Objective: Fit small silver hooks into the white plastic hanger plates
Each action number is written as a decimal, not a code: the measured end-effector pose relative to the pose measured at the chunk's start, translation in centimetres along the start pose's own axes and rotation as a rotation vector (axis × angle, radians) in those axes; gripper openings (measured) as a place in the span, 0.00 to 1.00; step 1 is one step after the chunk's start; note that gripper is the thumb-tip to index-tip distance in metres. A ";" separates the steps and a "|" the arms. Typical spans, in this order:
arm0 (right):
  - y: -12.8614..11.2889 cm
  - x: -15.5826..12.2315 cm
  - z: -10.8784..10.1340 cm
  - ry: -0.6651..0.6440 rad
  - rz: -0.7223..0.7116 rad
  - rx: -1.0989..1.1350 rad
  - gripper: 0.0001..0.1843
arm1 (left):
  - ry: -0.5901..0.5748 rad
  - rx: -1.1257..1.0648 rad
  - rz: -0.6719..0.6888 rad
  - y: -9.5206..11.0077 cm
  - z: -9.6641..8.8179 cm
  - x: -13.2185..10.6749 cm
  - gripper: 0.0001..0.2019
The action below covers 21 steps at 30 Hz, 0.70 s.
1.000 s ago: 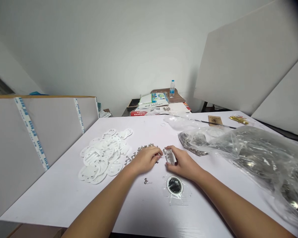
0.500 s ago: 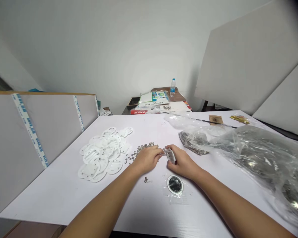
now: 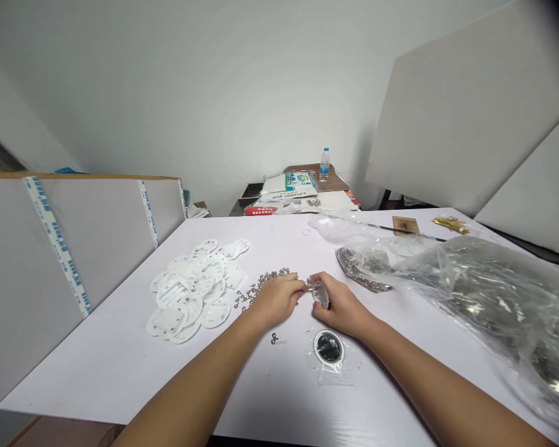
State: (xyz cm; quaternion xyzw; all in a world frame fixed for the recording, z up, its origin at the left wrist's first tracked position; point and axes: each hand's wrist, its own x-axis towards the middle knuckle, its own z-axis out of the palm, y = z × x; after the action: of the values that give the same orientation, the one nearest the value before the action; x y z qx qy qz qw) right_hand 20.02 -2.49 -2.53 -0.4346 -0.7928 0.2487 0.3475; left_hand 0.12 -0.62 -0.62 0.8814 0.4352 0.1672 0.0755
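A white round plastic piece [image 3: 320, 295] stands tilted in my right hand [image 3: 338, 304], gripped between thumb and fingers. My left hand [image 3: 279, 299] is closed in a pinch at the left edge of that piece. What its fingertips hold is too small to make out. Just behind my left hand lies a heap of small metal clasps [image 3: 249, 295], partly covered by it. One loose metal clasp [image 3: 274, 339] lies nearer to me. Below my right hand, a round white-rimmed piece with a dark centre [image 3: 328, 347] rests on a clear plastic bag.
A pile of white round pieces [image 3: 190, 288] spreads over the left of the white table [image 3: 121, 372]. Large clear plastic bags [image 3: 484, 292] of metal parts cover the right side. A low partition [image 3: 107, 242] borders the left. A water bottle [image 3: 325, 166] stands far back.
The white round piece has turned slightly in my right hand, so its flat face shows differently. My left fingertips stay at its edge, and both arms have hardly moved.
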 end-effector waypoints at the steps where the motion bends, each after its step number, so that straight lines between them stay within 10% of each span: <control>1: 0.0 0.0 0.0 0.002 0.001 0.003 0.21 | 0.000 0.010 0.001 0.0 0.0 0.0 0.10; 21: 0.6 0.1 0.8 0.039 -0.011 0.005 0.21 | -0.023 0.152 -0.007 0.9 -0.1 0.0 0.12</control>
State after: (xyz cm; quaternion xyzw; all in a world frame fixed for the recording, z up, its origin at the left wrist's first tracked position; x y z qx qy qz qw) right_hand 19.70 -2.21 -3.42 -0.4341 -0.7876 0.2403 0.3655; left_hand 0.73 -1.17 -0.26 0.8848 0.4490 0.1235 0.0138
